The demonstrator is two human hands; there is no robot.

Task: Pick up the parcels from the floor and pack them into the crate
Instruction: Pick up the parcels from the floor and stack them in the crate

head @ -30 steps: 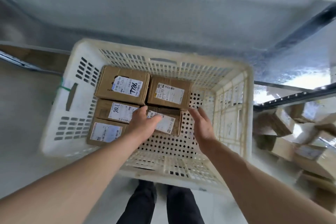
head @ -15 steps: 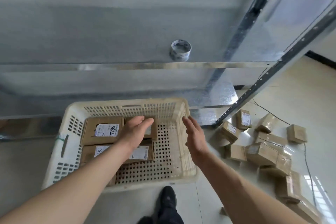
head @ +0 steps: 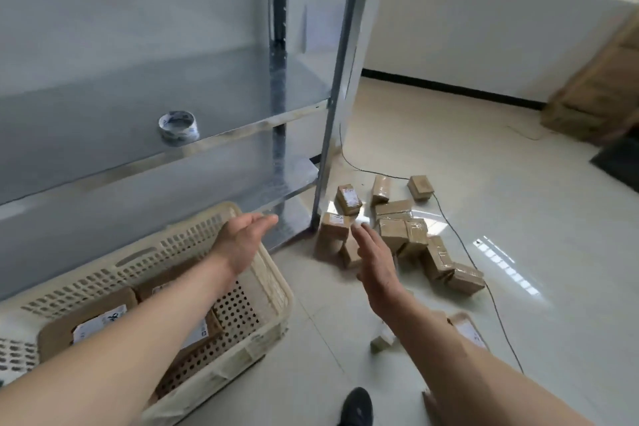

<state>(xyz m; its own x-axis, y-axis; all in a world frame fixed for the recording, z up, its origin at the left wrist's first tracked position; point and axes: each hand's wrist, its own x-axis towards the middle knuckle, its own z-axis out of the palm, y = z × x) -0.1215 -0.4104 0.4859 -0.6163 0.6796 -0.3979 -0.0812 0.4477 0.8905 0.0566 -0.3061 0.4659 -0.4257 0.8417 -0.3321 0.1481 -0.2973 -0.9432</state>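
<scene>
Two hands: your left hand (head: 243, 241) and right hand (head: 375, 261) are both stretched forward with fingers straight and loosely spread, palms turned toward each other, gripping nothing.
Left hand position: it hovers over the far right corner of the crate, touching neither rim nor cardboard.
Right hand position: it hangs above the tiles, just short of the parcel pile.
Crate (head: 273, 315): cream plastic, rectangular, with slotted walls and a floor perforated with round holes; it sits on the floor in front of the shelving.
Packed parcels (head: 90, 318): brown cardboard boxes with white printed labels lie flat inside, partly hidden under your left forearm.
Floor parcels (head: 401, 230): a loose heap of small boxy cartons, matte brown with glossy clear tape bands, some tilted against each other, beside the shelf's front post.
Near parcel (head: 468, 330): one labelled carton lies apart, close under your right forearm.
Shelving (head: 269, 114): galvanised grey sheet metal with punched upright posts.
Tape roll (head: 178, 124): a ring standing on the middle shelf.
Floor (head: 518, 218): pale, shiny tiles; a thin dark cable (head: 463, 242) trails past the heap.
</scene>
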